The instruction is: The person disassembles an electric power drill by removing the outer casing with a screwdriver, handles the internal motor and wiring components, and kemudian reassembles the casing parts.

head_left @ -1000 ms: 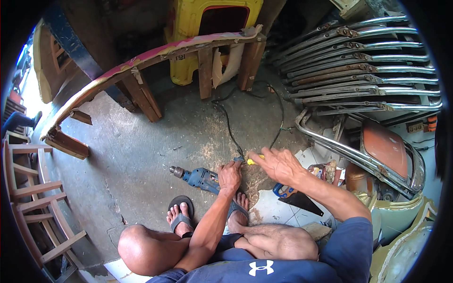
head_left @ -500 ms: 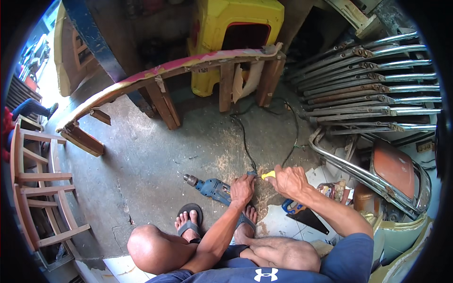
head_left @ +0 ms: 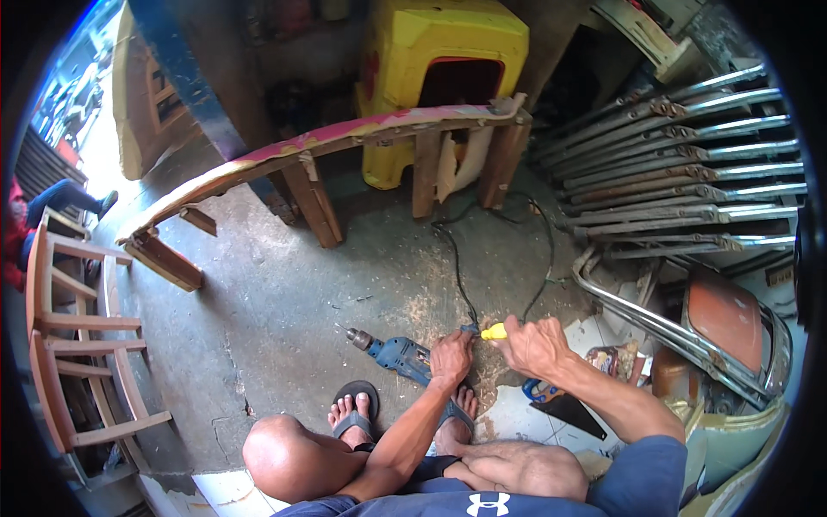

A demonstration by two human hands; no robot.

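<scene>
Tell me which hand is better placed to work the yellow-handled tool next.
Likely the right hand: it grips the yellow handle, while the left hand is on the blue drill.

Covers part of a blue drill (head_left: 400, 357) with the left hand (head_left: 451, 357), just below the picture's centre. Buries much of a yellow tool (head_left: 494, 332) in the right hand (head_left: 534, 346), with its tip too small to tell. Half-hides a yellow stool (head_left: 457, 34), top centre, behind a curved wooden piece (head_left: 379, 131). Drowns the upper-left background clutter (head_left: 73, 86) in glare and blur. Crops a person in red (head_left: 62, 203) at far left.
</scene>
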